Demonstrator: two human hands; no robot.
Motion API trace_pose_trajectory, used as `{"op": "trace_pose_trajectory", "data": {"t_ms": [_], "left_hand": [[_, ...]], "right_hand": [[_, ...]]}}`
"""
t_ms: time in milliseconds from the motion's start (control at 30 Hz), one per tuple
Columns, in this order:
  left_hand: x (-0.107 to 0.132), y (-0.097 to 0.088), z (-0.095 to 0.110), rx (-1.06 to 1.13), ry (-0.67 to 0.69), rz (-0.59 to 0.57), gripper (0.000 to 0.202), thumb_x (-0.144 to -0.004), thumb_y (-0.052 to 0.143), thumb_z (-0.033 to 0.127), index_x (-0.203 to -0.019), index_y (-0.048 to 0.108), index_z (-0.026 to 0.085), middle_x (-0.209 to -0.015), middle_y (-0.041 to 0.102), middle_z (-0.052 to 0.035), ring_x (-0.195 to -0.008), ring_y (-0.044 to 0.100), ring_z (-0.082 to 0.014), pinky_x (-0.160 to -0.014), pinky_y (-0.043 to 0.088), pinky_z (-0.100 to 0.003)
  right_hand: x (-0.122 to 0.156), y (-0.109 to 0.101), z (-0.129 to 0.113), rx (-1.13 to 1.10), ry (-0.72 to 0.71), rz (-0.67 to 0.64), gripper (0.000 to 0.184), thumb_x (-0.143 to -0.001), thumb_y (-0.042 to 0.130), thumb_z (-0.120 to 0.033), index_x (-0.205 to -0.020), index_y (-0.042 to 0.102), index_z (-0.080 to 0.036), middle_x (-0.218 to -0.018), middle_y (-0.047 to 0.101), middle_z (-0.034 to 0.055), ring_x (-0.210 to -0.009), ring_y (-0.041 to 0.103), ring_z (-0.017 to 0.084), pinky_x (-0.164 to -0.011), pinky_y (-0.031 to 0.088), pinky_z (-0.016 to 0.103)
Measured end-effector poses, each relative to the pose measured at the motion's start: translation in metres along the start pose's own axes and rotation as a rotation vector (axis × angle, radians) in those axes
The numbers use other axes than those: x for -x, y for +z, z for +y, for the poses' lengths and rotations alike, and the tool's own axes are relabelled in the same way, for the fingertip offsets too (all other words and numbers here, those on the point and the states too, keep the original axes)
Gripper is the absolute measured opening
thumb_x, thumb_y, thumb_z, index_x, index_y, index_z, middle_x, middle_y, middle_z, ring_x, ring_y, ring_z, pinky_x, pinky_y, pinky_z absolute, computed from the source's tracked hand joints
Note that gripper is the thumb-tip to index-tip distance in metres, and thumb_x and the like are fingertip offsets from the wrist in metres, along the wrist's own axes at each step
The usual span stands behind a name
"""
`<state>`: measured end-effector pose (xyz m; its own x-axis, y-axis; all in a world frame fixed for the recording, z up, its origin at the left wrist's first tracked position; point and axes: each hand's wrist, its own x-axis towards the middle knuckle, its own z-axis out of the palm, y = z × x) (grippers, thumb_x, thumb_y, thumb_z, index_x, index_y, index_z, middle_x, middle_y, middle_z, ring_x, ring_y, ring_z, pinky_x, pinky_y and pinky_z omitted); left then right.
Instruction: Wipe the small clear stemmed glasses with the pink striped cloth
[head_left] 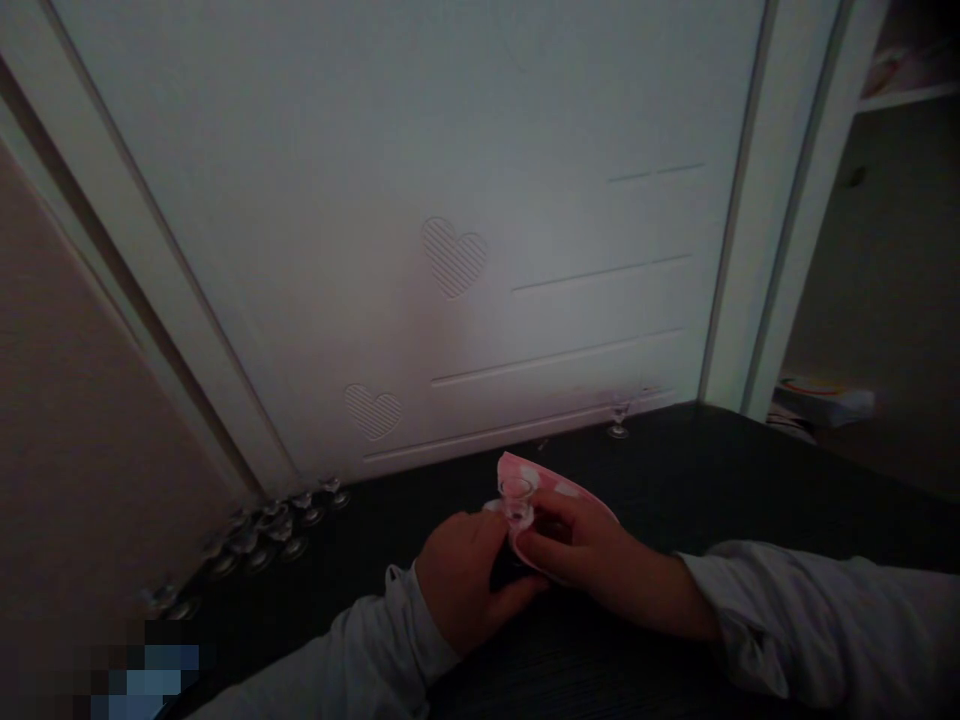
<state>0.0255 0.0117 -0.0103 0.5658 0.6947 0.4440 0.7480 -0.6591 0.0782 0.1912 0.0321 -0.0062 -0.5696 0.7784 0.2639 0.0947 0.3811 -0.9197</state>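
A small clear stemmed glass (517,492) is held between my two hands, above the dark tabletop. My left hand (466,578) is closed, its fingertips at the left side of the glass; part of the glass is hidden behind them. My right hand (600,560) pinches a pink cloth (514,465) with white spots, and its fingers press against the glass from the right. The cloth spreads behind the glass and under the right fingers. Light grey sleeves cover both wrists.
Several small stemmed glasses (262,530) stand clustered at the table's (712,480) left back edge. One more glass (618,418) stands near the back right. Behind rises a white panel (562,200) with heart carvings. A white box (829,402) sits beyond the right side.
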Motion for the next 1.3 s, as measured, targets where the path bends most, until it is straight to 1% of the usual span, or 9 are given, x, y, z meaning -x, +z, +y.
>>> {"op": "trace_pose_trajectory", "data": {"t_ms": [100, 233, 333, 433, 500, 600, 933, 1167, 1300], "left_hand": [[0.001, -0.004, 0.003, 0.055, 0.002, -0.032, 0.028, -0.075, 0.05, 0.034, -0.095, 0.049, 0.015, -0.082, 0.059, -0.0075, -0.07, 0.052, -0.0195, -0.063, 0.04, -0.032], [0.0, -0.009, 0.003, 0.225, -0.088, -0.033, 0.016, -0.075, 0.046, 0.024, -0.089, 0.05, 0.017, -0.073, 0.055, -0.0029, -0.066, 0.05, -0.0163, -0.06, 0.039, -0.029], [-0.002, -0.009, -0.002, 0.408, -0.222, 0.04, 0.012, -0.078, 0.043, 0.028, -0.083, 0.046, 0.017, -0.068, 0.05, -0.0004, -0.062, 0.047, -0.014, -0.058, 0.038, -0.026], [-0.002, -0.006, -0.007, 0.562, -0.285, 0.114, 0.023, -0.077, 0.045, 0.033, -0.093, 0.04, 0.017, -0.069, 0.049, 0.0006, -0.063, 0.047, -0.0138, -0.059, 0.039, -0.026], [-0.001, -0.005, -0.008, 0.609, -0.263, 0.091, 0.029, -0.077, 0.047, 0.034, -0.099, 0.039, 0.018, -0.071, 0.05, 0.001, -0.064, 0.048, -0.0138, -0.06, 0.038, -0.026], [-0.002, -0.005, -0.009, 0.613, -0.26, 0.037, 0.022, -0.077, 0.047, 0.034, -0.093, 0.045, 0.018, -0.069, 0.051, 0.0014, -0.063, 0.048, -0.0133, -0.06, 0.037, -0.026], [-0.011, 0.001, -0.009, 1.002, -0.503, 0.06, 0.026, -0.071, 0.052, 0.041, -0.074, 0.045, 0.017, -0.055, 0.047, 0.0055, -0.045, 0.038, -0.0072, -0.045, 0.03, -0.02], [-0.015, 0.002, -0.009, 1.027, -0.643, 0.021, 0.031, -0.066, 0.052, 0.047, -0.062, 0.039, 0.018, -0.036, 0.039, 0.0098, -0.035, 0.03, -0.0061, -0.039, 0.023, -0.02], [-0.016, 0.001, -0.01, 1.016, -0.655, 0.031, 0.032, -0.07, 0.048, 0.047, -0.058, 0.04, 0.018, -0.034, 0.038, 0.0096, -0.034, 0.03, -0.0066, -0.042, 0.024, -0.021]], "right_hand": [[-0.001, 0.0, 0.001, -0.042, -0.017, 0.016, 0.016, -0.08, 0.048, -0.025, -0.09, 0.054, -0.015, -0.087, 0.061, 0.0044, -0.078, 0.057, 0.015, -0.069, 0.045, 0.027], [-0.003, -0.003, 0.004, 0.034, -0.047, 0.06, 0.013, -0.08, 0.045, -0.024, -0.087, 0.053, -0.016, -0.083, 0.06, 0.0031, -0.075, 0.056, 0.015, -0.067, 0.044, 0.027], [-0.002, -0.004, 0.003, 0.231, -0.086, 0.081, 0.014, -0.081, 0.044, -0.025, -0.085, 0.054, -0.017, -0.08, 0.06, 0.0029, -0.073, 0.054, 0.015, -0.065, 0.043, 0.028], [0.001, -0.004, -0.001, 0.435, -0.09, 0.045, 0.013, -0.079, 0.044, -0.024, -0.083, 0.054, -0.016, -0.078, 0.06, 0.0035, -0.069, 0.053, 0.015, -0.064, 0.041, 0.028], [0.003, -0.003, -0.004, 0.515, -0.087, 0.011, 0.013, -0.078, 0.045, -0.024, -0.082, 0.054, -0.015, -0.077, 0.06, 0.0037, -0.067, 0.052, 0.015, -0.061, 0.041, 0.027], [0.004, -0.004, -0.006, 0.571, -0.096, -0.014, 0.014, -0.077, 0.047, -0.025, -0.084, 0.054, -0.015, -0.079, 0.06, 0.004, -0.068, 0.052, 0.015, -0.061, 0.04, 0.026], [-0.002, -0.009, 0.005, 0.709, -0.194, 0.057, 0.015, -0.074, 0.05, -0.025, -0.085, 0.054, -0.015, -0.081, 0.061, 0.0056, -0.072, 0.054, 0.016, -0.063, 0.041, 0.027], [0.0, -0.011, 0.01, 0.813, -0.316, 0.063, 0.019, -0.072, 0.05, -0.02, -0.09, 0.054, -0.015, -0.083, 0.06, 0.0066, -0.075, 0.054, 0.017, -0.066, 0.04, 0.027], [-0.001, -0.012, 0.008, 0.807, -0.345, 0.036, 0.019, -0.077, 0.048, -0.027, -0.09, 0.054, -0.015, -0.083, 0.06, 0.0067, -0.076, 0.054, 0.017, -0.066, 0.04, 0.028]]}}
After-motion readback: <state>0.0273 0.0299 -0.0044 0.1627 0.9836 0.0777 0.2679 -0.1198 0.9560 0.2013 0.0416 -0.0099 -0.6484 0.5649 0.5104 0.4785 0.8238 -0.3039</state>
